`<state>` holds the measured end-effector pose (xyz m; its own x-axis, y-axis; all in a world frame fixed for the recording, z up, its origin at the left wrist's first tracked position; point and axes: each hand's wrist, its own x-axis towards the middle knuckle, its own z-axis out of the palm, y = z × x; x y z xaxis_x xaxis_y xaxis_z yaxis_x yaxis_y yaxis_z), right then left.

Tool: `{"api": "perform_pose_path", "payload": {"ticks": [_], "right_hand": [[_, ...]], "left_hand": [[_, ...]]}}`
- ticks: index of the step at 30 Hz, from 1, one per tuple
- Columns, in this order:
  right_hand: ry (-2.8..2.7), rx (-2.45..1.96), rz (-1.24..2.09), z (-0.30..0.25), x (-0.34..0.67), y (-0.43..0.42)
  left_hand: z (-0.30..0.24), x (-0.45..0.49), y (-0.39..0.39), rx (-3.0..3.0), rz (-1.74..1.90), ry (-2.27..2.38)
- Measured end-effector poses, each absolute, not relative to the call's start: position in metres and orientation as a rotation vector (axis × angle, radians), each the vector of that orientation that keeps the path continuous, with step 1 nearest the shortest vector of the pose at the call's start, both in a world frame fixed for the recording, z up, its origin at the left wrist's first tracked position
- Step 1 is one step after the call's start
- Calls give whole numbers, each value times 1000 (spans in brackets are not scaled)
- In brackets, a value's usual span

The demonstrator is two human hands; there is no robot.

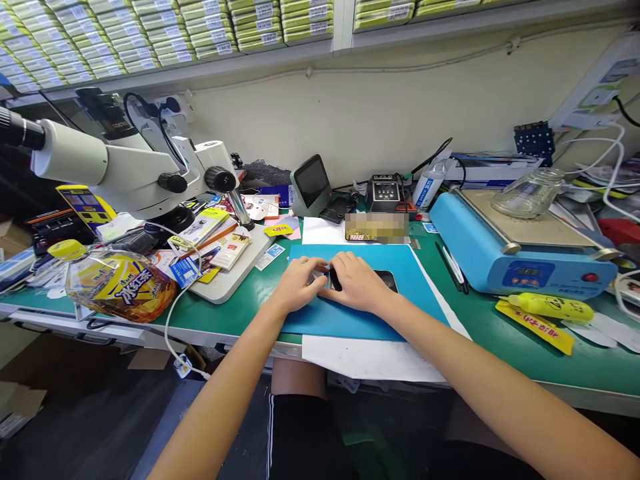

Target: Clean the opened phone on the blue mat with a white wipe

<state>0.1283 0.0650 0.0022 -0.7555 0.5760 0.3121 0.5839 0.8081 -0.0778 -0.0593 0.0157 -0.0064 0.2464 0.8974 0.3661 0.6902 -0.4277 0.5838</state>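
A smartphone (389, 279) with a dark face and pale rim lies on a blue mat (345, 325) at the front of the bench. My right hand (359, 283) is over it, thumb and fingers closed around its left end, covering much of it. Just left of the phone, my left hand (300, 285) is curled with thumb and forefinger close together. Something small and whitish shows between those fingers, too hidden to name. The fingertips of both hands nearly meet at the phone's left end.
Left are a microscope (135, 167), a tea bottle (117, 283) and paper clutter. A blue heating machine (520, 243) bearing a glass jar (530, 193) stands right, near a yellow tube (553, 307) and tweezers (453, 267). A small screen (311, 183) is behind the mat.
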Motion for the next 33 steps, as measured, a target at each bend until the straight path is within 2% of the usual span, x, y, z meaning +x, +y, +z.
{"api": "perform_pose_path", "payload": {"ticks": [33], "right_hand": [[-2687, -887, -42, 4, 124, 67]], "left_hand": [[-10, -61, 15, 2150, 1005, 1484]]}}
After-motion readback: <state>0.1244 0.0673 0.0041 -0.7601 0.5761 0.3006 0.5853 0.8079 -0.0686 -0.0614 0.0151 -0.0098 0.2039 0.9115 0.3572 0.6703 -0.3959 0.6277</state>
